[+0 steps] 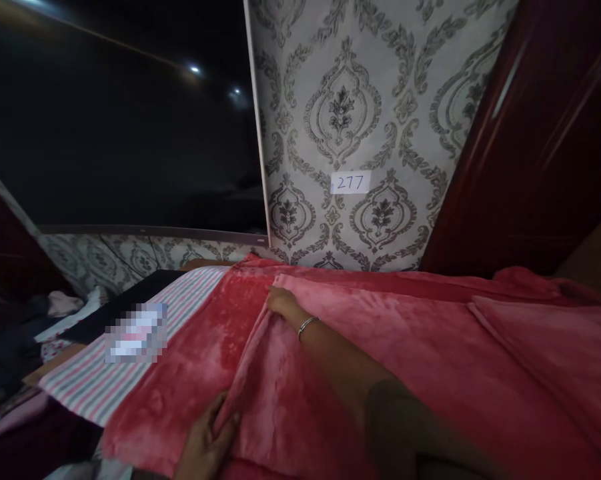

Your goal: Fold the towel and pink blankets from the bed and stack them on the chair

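Observation:
A red fleece blanket lies partly folded over a flat surface, with a lighter pink layer doubled back on a darker red one. My left hand is at the near end of the folded edge, its thumb and fingers closed on the fabric. Further off, my right hand, with a bangle at the wrist, pinches the far corner of that same layer. The edge runs between my two hands. Under the blanket's left side shows a striped cloth in pink, grey and white.
A large dark television hangs at the left. Patterned wallpaper carries a paper label reading 277. Dark red glossy panels stand at the right. A blurred-out item rests on the striped cloth; clothes are piled at far left.

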`<state>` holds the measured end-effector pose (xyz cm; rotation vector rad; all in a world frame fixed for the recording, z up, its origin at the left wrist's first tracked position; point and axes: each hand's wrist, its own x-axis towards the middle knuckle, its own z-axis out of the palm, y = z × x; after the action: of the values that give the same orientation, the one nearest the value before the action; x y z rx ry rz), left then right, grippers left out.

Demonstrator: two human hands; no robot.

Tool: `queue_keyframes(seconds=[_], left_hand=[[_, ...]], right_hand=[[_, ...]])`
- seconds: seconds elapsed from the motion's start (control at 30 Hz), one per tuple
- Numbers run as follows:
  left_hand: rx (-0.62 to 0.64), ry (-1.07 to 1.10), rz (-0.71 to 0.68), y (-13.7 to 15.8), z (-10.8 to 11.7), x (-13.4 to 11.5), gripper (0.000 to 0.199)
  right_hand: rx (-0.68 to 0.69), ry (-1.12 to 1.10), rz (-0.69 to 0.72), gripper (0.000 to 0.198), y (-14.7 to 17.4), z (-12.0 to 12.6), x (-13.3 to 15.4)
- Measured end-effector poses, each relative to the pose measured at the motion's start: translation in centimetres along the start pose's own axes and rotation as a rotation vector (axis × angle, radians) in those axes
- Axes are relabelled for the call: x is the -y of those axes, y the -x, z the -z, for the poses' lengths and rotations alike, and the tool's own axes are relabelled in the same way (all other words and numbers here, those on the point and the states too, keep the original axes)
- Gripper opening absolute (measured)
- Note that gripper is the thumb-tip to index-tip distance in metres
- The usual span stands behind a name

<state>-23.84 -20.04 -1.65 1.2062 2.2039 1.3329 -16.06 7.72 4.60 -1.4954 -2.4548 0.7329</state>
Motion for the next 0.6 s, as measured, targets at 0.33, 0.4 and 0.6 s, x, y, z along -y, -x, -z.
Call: queue_keyframes(seconds=[0.33,0.4,0.6], left_hand=[[-0.046,-0.050,-0.345,2.1,-1.9,-0.2,0.028],[-0.056,-0.118,-0.545,2.2,-2.5,-0.9,0.022],[-0.188,-0.024,-0.902,4.2,-6.2,-6.2,0.021]], right_hand=[[-0.020,-0.127,-0.025,0.054,1.1,0.9,1.7],[-0.066,-0.201,-0.030,0.044,1.2,1.7,1.2],[-0.320,-0.467,0.000,0.050,3.9,7.5,-6.0]])
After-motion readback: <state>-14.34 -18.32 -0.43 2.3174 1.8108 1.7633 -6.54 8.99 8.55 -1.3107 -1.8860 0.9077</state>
